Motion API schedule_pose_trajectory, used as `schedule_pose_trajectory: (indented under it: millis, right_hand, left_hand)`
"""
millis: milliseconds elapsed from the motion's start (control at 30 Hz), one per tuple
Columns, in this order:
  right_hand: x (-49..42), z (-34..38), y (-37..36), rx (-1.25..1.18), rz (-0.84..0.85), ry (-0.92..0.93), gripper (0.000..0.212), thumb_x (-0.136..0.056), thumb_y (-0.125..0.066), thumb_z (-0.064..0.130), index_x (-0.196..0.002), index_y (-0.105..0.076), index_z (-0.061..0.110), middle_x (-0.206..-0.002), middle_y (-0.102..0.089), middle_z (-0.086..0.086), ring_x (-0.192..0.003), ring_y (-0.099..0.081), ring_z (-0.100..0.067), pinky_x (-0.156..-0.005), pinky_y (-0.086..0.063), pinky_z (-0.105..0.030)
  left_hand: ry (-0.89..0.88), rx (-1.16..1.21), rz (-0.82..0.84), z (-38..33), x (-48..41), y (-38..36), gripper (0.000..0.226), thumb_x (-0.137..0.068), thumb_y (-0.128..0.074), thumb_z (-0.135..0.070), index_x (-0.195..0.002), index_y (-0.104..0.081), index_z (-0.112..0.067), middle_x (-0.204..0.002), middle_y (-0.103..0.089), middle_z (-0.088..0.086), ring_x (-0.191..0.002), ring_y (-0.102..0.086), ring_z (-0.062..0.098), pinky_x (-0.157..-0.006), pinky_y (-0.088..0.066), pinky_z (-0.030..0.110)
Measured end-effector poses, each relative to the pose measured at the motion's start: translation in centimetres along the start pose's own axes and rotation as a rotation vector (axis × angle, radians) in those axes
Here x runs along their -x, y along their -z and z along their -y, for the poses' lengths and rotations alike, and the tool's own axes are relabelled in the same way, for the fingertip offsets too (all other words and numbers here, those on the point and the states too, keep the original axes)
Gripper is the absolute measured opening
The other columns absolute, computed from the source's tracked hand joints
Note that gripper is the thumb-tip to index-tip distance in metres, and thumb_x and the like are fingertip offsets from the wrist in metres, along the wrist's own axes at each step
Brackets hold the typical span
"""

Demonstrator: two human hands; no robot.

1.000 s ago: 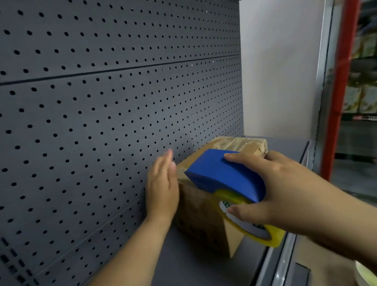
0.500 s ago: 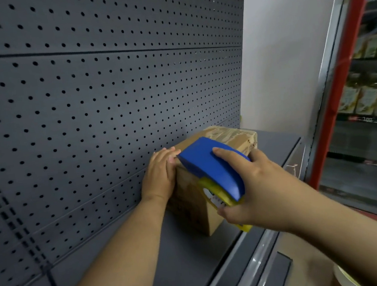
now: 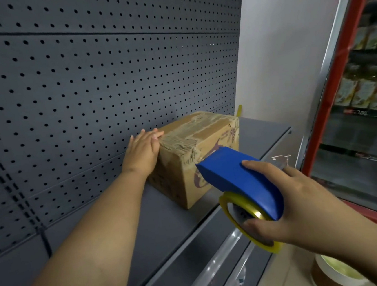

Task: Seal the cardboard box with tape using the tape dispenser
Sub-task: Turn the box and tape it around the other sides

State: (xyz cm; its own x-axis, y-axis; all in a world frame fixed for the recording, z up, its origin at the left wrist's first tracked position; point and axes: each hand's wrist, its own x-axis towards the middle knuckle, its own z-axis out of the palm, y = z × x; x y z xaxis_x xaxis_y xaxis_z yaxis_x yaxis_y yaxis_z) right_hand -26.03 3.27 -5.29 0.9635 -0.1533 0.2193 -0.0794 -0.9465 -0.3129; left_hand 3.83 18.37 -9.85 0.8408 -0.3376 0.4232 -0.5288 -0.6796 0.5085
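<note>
A small brown cardboard box (image 3: pixel 202 136) stands on a dark grey shelf (image 3: pixel 159 221), close to the pegboard back. Strips of tape cross its top. My left hand (image 3: pixel 142 151) lies flat against the box's near left end, fingers resting on the top edge. My right hand (image 3: pixel 290 204) grips a blue tape dispenser (image 3: pixel 241 181) with a yellow tape roll (image 3: pixel 243 219) under it. The dispenser's nose sits in front of the box's right side, level with its lower half; whether it touches is unclear.
A grey perforated pegboard (image 3: pixel 82 84) rises behind the shelf. A white wall panel (image 3: pixel 285 49) closes the far end. To the right is a red-framed glass cooler door (image 3: pixel 347 59) with packages behind it. A round tub (image 3: pixel 338 271) sits on the floor below.
My right hand has drawn the dispenser off the box top, back and down toward me along its right side. My left hand stays on the box's end.
</note>
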Motion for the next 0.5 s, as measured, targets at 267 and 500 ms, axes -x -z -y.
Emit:
schedule_pose_trajectory:
  millis: [267,500]
  right_hand:
    - [-1.2,0.1,-1.0,0.035,0.036,-0.006,0.085,-0.068,-0.058,0.06,-0.137,-0.009,0.051,-0.102,-0.041,-0.001,-0.083,-0.053,-0.018,-0.076,-0.05,-0.027]
    - [-2.8,1.0,-0.8,0.043,0.059,-0.003,0.073,-0.072,-0.058,0.056,-0.135,-0.021,0.052,-0.098,-0.036,-0.001,-0.079,-0.048,-0.018,-0.071,-0.041,-0.025]
  left_hand:
    - [0.19,0.122,-0.043,-3.2,1.2,2.1,0.04,-0.099,-0.029,-0.029,-0.123,-0.056,-0.011,-0.133,-0.046,0.009,-0.125,-0.04,0.029,-0.103,-0.035,0.038]
    - [0.337,0.175,0.105,-7.5,1.8,1.8,0.056,-0.098,-0.023,-0.042,-0.138,-0.044,-0.009,-0.149,-0.033,0.018,-0.137,-0.032,0.031,-0.112,-0.026,0.039]
